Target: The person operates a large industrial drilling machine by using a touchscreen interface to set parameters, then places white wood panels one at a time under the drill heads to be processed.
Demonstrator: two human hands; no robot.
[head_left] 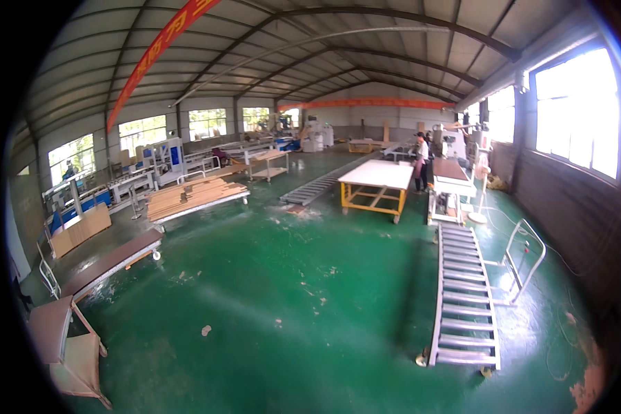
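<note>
Judging how far the work has come is difficult from this view, because no handling by the wearer is visible. What looks done is the stacking: many boards [199, 196] lie in a low pile on a wheeled base at nine o'clock. How much is left, I cannot tell.

Regarding the hands, neither the left hand nor the right hand appears in the view, and no forearm enters at six o'clock. Therefore I cannot tell whether they are spread or closed, nor whether they hold or touch something.

Of the things closest to the wearer, the conveyor [465, 296] stands at four o'clock, on castors, with its rollers showing along the whole length. Just beside it, at about half past three, there is a metal rail [531, 243] bent like a handle. At eight o'clock stands a cart [50, 324] with a brown top, and a little above it, a long brown panel [110, 261] rests on a low wheeled base.

Farther off, at two o'clock, is a white worktop [379, 174] on a yellow frame. A co-worker [421, 162] stands near its right side; what this person's hands do is too small to tell.
</note>
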